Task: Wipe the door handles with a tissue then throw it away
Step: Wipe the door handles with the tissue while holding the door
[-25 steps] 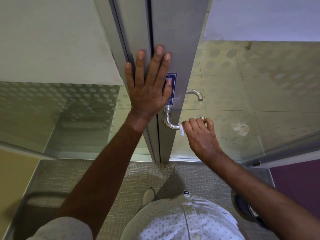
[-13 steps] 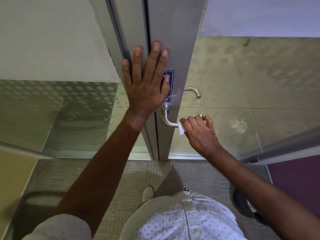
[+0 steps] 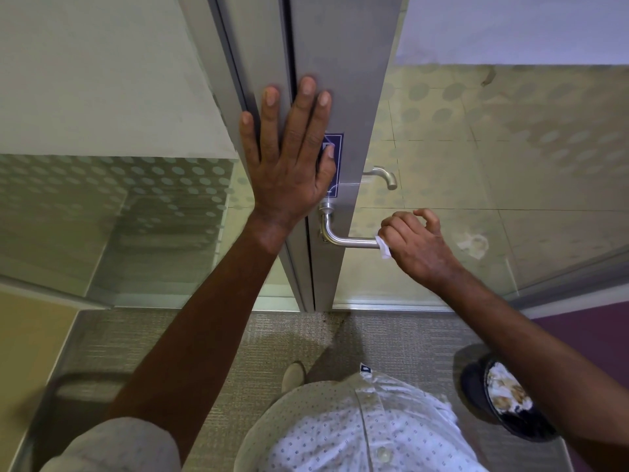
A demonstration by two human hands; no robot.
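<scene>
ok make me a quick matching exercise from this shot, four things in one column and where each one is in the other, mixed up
Things:
1. left hand
2. right hand
3. tissue
4. bin

Places or states:
A. on the floor at lower right
B. flat against the door frame
C. closed around the end of the near door handle
D. white edge poking out of a fist

Pairs: 1-B, 2-C, 3-D, 4-A

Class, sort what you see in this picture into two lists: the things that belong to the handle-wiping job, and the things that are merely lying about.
Part of the job:
- near door handle
- far door handle, behind the glass
- tissue
- right hand, gripping the tissue on the handle
- left hand, flat against the door
- bin, where the tissue could go

Just lying about:
- blue sign
- carpet
</scene>
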